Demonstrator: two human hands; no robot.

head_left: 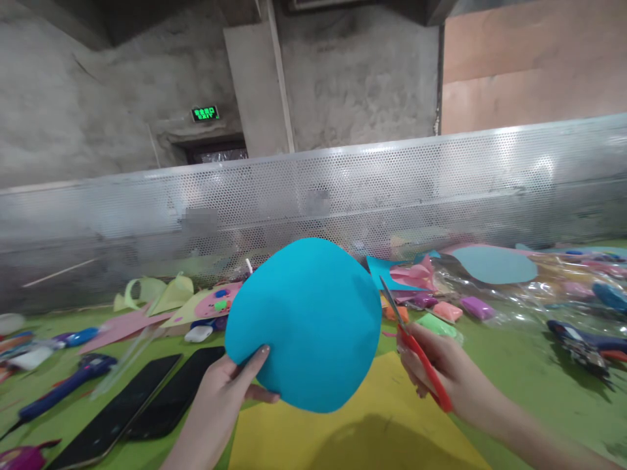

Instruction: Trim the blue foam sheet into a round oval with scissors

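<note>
A rounded piece of blue paper (308, 320) is held up in front of me, its outline slightly uneven. My left hand (240, 378) pinches it at the lower left edge, thumb on the near face. To the right, my right hand (431, 365) grips red-handled scissors (422, 365), their blades pointing up and left, close to the paper's right edge. The blades look nearly closed. Below the blue paper, a yellow sheet (392, 418) lies on the green tabletop (519, 391).
Two dark phones (117, 411) and a blue glue gun (66, 388) lie at left. Behind are paper scraps (132, 326) and small coloured clay packs (476, 307). Another glue gun (582, 346) is at right. A perforated metal panel (304, 196) stands along the back.
</note>
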